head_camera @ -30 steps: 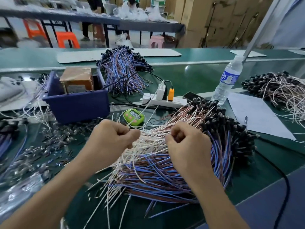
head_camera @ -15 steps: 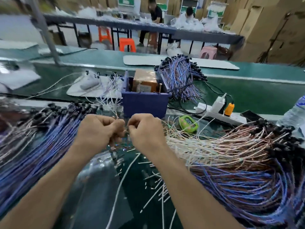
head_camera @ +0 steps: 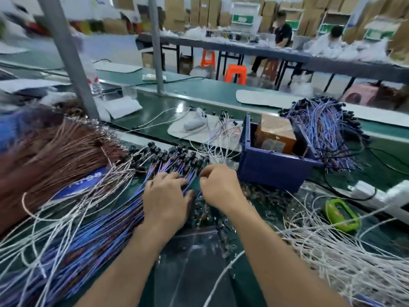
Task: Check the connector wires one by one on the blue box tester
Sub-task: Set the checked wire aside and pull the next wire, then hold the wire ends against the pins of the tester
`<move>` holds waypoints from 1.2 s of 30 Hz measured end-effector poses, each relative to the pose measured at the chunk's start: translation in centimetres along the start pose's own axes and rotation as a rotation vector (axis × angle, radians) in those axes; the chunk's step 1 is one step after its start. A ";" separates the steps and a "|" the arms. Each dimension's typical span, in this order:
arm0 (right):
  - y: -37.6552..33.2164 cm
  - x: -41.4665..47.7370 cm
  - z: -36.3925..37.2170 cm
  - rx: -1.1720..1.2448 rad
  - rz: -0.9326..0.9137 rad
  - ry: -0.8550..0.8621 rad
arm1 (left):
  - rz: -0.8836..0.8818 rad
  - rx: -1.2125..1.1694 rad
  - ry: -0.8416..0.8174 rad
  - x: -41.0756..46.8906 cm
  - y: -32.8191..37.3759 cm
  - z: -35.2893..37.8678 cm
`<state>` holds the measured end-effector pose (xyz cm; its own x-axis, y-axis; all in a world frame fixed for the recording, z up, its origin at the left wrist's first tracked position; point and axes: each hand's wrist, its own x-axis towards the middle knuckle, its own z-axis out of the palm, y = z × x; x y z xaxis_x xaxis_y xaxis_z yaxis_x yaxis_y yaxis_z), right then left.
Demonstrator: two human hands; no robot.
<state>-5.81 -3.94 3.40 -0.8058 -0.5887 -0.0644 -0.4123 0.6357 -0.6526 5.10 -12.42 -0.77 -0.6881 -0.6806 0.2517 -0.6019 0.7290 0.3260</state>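
Fingers (head_camera: 172,177) of the left hand (head_camera: 164,201) lie spread flat on the blue connector wires (head_camera: 99,235) at left, while the right hand (head_camera: 220,186) curls beside it, whether pinching anything I cannot tell, with the blue box (head_camera: 272,169) just right of it.

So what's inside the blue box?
A brown box-shaped unit stands inside the blue box, with a label on its near face. The front wall hides its base and the box floor.

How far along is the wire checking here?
Done: nothing provable; no pile is marked as checked. In hand: left hand rests flat on the blue wire pile, right hand curled near the blue box, grip unclear. Left: probably the white wire pile, at least.
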 end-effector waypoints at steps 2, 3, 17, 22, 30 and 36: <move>0.0 1.0 0.5 -0.019 0.041 -0.007 | 0.004 -0.011 0.028 0.3 -0.2 0.3; 0.0 1.4 0.6 -0.029 0.059 0.002 | 0.003 -0.024 0.052 0.4 -0.1 0.3; -0.4 4.8 2.2 0.214 0.191 0.098 | -0.067 -0.367 0.189 0.7 0.4 -0.1; -0.6 2.2 -0.6 0.543 -0.019 0.145 | -0.052 -0.626 0.041 0.3 0.4 -0.6; -0.3 -4.4 -8.3 1.597 -0.049 0.171 | -0.092 -1.289 -0.470 0.5 0.1 -2.0; 2.6 -6.0 -9.0 1.727 0.125 0.139 | 0.034 -1.078 -0.403 -0.5 1.9 -2.7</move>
<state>-5.88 5.74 8.84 -0.8605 -0.4790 -0.1735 0.4673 -0.6064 -0.6434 5.42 -10.91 2.22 -0.8939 -0.4473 0.0290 -0.0549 0.1734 0.9833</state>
